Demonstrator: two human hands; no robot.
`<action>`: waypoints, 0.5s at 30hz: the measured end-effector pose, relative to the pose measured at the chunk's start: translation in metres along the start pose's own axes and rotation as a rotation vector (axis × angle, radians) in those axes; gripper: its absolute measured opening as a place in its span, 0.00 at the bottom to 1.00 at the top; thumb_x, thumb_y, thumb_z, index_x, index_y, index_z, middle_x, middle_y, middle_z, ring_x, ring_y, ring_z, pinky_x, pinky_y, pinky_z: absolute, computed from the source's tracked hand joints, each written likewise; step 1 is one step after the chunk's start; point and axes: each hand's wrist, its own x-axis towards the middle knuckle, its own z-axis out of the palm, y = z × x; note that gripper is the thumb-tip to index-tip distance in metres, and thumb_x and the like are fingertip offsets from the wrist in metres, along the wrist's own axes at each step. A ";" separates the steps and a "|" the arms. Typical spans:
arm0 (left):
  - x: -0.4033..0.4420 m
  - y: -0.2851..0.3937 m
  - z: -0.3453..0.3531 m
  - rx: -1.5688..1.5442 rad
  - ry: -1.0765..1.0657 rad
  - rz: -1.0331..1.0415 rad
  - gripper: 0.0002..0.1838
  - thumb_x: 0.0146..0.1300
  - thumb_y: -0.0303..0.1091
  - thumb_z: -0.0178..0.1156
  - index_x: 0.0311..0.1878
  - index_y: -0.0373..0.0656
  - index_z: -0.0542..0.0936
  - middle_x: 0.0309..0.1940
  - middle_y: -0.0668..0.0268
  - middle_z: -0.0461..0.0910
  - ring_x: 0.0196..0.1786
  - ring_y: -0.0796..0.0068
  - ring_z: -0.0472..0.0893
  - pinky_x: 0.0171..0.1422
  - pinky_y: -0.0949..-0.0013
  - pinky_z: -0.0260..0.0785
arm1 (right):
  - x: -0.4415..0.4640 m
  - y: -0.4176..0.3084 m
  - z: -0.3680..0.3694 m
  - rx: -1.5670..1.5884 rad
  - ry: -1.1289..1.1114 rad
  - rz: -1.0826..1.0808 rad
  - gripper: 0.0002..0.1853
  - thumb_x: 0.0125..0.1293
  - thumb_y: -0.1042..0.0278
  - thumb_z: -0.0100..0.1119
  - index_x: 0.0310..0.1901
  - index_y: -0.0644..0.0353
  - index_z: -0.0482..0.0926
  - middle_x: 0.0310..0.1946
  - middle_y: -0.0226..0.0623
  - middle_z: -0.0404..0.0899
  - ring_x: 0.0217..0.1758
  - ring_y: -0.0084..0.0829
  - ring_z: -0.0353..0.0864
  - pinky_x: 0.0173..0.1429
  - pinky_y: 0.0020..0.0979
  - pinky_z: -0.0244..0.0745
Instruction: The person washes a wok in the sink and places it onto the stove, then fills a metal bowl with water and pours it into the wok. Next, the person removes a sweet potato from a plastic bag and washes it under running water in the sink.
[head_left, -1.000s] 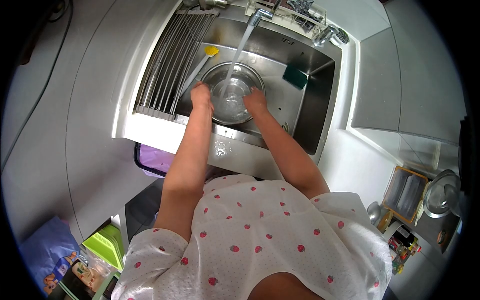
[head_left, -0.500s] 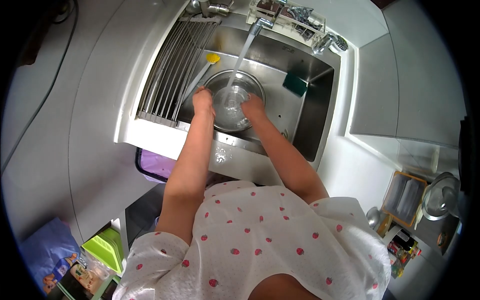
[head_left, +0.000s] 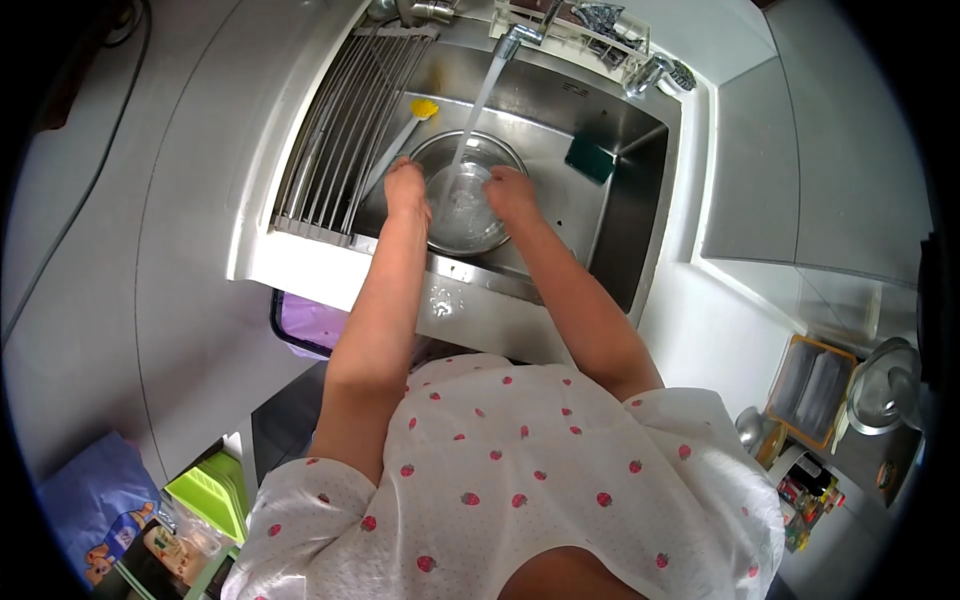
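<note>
A round metal basin (head_left: 468, 238) sits in the steel sink (head_left: 560, 120), with water running into it from the faucet (head_left: 517, 38). Something clear and round, perhaps a bowl or lid, shows inside the basin between my hands; its outline is hard to make out. My left hand (head_left: 405, 188) is at the basin's left side with its fingers curled. Over the right part of the basin, my right hand (head_left: 511, 192) has its fingers bent inward. What the fingertips of each hand grip is too small and hidden to tell.
A roll-up rack (head_left: 345, 130) covers the sink's left part. Beside it lies a white-handled brush (head_left: 424, 108) with a yellow head. A dark green sponge (head_left: 590, 160) rests at the sink's right. Behind the sink stands a white caddy (head_left: 590, 40).
The camera view has shifted slightly. My hands have moved a little around the basin, and my right hand's fingers are curled at a slightly different angle. Water keeps running.
</note>
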 end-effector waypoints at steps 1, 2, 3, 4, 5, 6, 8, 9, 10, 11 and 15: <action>0.000 0.001 0.000 0.012 -0.004 0.003 0.25 0.50 0.23 0.50 0.55 0.35 0.67 0.49 0.55 0.70 0.54 0.65 0.68 0.58 0.68 0.54 | -0.004 -0.007 -0.003 0.006 -0.032 -0.009 0.23 0.47 0.67 0.50 0.48 0.64 0.74 0.45 0.50 0.75 0.50 0.45 0.73 0.55 0.36 0.66; -0.002 0.001 0.001 0.012 -0.004 0.002 0.25 0.50 0.23 0.50 0.55 0.35 0.67 0.49 0.55 0.70 0.54 0.65 0.68 0.58 0.68 0.54 | -0.004 -0.008 -0.001 0.006 -0.032 -0.008 0.23 0.47 0.67 0.50 0.48 0.64 0.74 0.45 0.50 0.75 0.50 0.45 0.73 0.55 0.36 0.66; -0.003 0.001 0.003 0.001 0.012 0.013 0.21 0.52 0.27 0.51 0.52 0.37 0.70 0.48 0.56 0.71 0.53 0.65 0.67 0.60 0.66 0.52 | -0.004 -0.010 0.002 0.033 -0.066 0.010 0.23 0.47 0.67 0.50 0.48 0.64 0.74 0.45 0.50 0.74 0.51 0.45 0.73 0.55 0.35 0.66; -0.005 0.000 0.004 -0.010 0.029 0.024 0.18 0.54 0.30 0.51 0.49 0.38 0.73 0.47 0.58 0.71 0.53 0.66 0.66 0.61 0.65 0.50 | -0.004 -0.011 0.005 0.060 -0.099 0.028 0.23 0.47 0.67 0.51 0.48 0.63 0.74 0.45 0.50 0.74 0.51 0.44 0.73 0.55 0.35 0.66; -0.005 0.000 0.004 -0.009 0.029 0.024 0.18 0.54 0.30 0.51 0.49 0.38 0.73 0.47 0.58 0.71 0.53 0.66 0.66 0.61 0.65 0.50 | -0.006 -0.013 0.007 0.061 -0.099 0.029 0.23 0.47 0.67 0.51 0.48 0.63 0.74 0.45 0.50 0.74 0.51 0.44 0.73 0.55 0.35 0.66; -0.004 -0.001 0.004 0.002 0.025 0.032 0.17 0.55 0.31 0.51 0.49 0.38 0.73 0.46 0.58 0.71 0.52 0.65 0.66 0.60 0.65 0.51 | -0.008 -0.016 0.009 0.064 -0.107 0.023 0.23 0.47 0.67 0.51 0.48 0.63 0.74 0.45 0.50 0.74 0.51 0.44 0.73 0.55 0.35 0.67; -0.001 -0.004 0.003 0.015 0.020 0.040 0.16 0.55 0.31 0.51 0.48 0.38 0.73 0.46 0.58 0.71 0.52 0.65 0.66 0.60 0.64 0.52 | -0.009 -0.019 0.007 0.069 -0.116 0.019 0.23 0.47 0.67 0.51 0.48 0.63 0.74 0.45 0.50 0.74 0.51 0.44 0.73 0.55 0.35 0.67; 0.001 -0.004 0.002 -0.011 0.013 0.031 0.16 0.55 0.31 0.51 0.47 0.38 0.73 0.45 0.58 0.72 0.51 0.65 0.67 0.59 0.65 0.52 | -0.009 -0.022 0.005 0.025 -0.131 0.038 0.23 0.47 0.68 0.51 0.48 0.63 0.74 0.46 0.50 0.74 0.51 0.44 0.73 0.55 0.35 0.67; 0.004 -0.005 0.001 -0.037 0.007 0.022 0.15 0.55 0.31 0.50 0.46 0.38 0.74 0.44 0.58 0.72 0.50 0.65 0.67 0.59 0.65 0.53 | -0.009 -0.023 0.004 -0.019 -0.147 0.056 0.23 0.47 0.68 0.51 0.48 0.63 0.74 0.46 0.50 0.74 0.51 0.44 0.73 0.56 0.34 0.66; 0.005 -0.006 0.001 -0.037 0.008 0.022 0.15 0.55 0.31 0.50 0.46 0.38 0.74 0.44 0.58 0.72 0.50 0.65 0.67 0.59 0.65 0.53 | -0.005 -0.015 0.009 -0.019 -0.148 0.056 0.23 0.47 0.68 0.51 0.48 0.63 0.74 0.46 0.50 0.74 0.51 0.44 0.73 0.56 0.34 0.66; 0.001 0.000 0.000 -0.030 0.009 -0.002 0.15 0.56 0.32 0.50 0.46 0.38 0.74 0.44 0.58 0.72 0.49 0.66 0.68 0.58 0.66 0.54 | 0.003 0.005 0.017 0.130 0.047 0.012 0.18 0.47 0.69 0.52 0.43 0.63 0.76 0.41 0.48 0.76 0.47 0.41 0.74 0.51 0.34 0.67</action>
